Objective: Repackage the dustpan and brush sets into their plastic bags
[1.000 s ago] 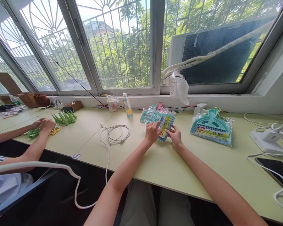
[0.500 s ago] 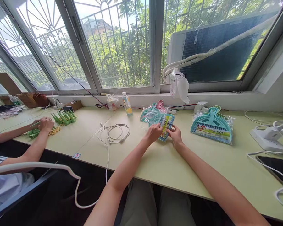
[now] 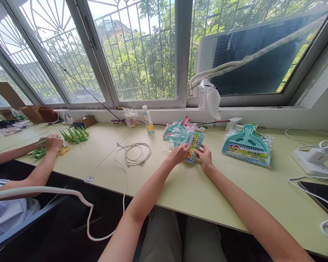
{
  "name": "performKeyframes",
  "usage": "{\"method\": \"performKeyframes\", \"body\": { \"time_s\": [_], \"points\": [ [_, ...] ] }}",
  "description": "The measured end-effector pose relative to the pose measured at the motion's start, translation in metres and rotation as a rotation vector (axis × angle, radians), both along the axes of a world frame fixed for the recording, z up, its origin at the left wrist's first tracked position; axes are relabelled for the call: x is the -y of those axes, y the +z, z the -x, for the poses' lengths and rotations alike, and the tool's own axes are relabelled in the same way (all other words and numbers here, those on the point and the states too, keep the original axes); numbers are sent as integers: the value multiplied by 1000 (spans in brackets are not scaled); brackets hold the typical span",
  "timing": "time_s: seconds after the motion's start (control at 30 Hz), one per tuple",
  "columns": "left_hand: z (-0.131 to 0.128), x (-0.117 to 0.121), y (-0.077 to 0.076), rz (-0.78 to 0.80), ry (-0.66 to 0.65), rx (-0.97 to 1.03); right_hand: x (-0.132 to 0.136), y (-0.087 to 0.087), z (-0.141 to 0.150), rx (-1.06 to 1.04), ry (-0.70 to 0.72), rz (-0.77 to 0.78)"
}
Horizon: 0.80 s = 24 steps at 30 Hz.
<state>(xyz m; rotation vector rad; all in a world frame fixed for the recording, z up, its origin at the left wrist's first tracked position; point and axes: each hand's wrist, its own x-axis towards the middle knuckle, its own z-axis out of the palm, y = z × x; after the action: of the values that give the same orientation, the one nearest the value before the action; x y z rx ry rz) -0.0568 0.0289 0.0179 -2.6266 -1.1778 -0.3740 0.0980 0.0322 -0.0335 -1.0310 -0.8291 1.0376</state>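
Observation:
Between my two hands is a teal mini dustpan and brush set (image 3: 196,142), tilted, with blue bristles, a yellow-green printed label and clear plastic wrap about it. My left hand (image 3: 179,153) has its fingers closed on the near left side of the set. At its right edge my right hand (image 3: 205,156) grips with thumb and fingers. Just behind lie more sets, a teal dustpan (image 3: 177,125) and a pink dustpan (image 3: 186,121). To the right, a wrapped stack of dustpan sets (image 3: 247,145) rests on the table, teal on top with green beneath.
A coiled white cable (image 3: 136,153) and a drink bottle (image 3: 148,119) are left of my hands. On the right are a power strip (image 3: 313,162) and a dark phone (image 3: 321,196). At far left, a co-worker's hands (image 3: 53,142) handle green plastic pieces (image 3: 74,136).
The view has shifted very slightly. Both hands keep their hold on the dustpan and brush set, with hardly any movement.

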Motion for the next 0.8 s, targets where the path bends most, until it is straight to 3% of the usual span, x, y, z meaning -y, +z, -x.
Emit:
{"method": "performKeyframes", "body": {
  "time_s": [0.17, 0.33, 0.5, 0.8],
  "points": [
    [-2, 4, 1, -73, 12, 62, 2, 2, 0, 3, 16, -4],
    [-5, 9, 6, -153, 185, 175, 8, 9, 4, 9, 107, -10],
    [-5, 4, 3, -46, 353, 225, 12, 11, 11, 61, 212, 6],
    [-3, 0, 0, 6, 298, 259, 10, 9, 11, 72, 249, -6]
  ]
}}
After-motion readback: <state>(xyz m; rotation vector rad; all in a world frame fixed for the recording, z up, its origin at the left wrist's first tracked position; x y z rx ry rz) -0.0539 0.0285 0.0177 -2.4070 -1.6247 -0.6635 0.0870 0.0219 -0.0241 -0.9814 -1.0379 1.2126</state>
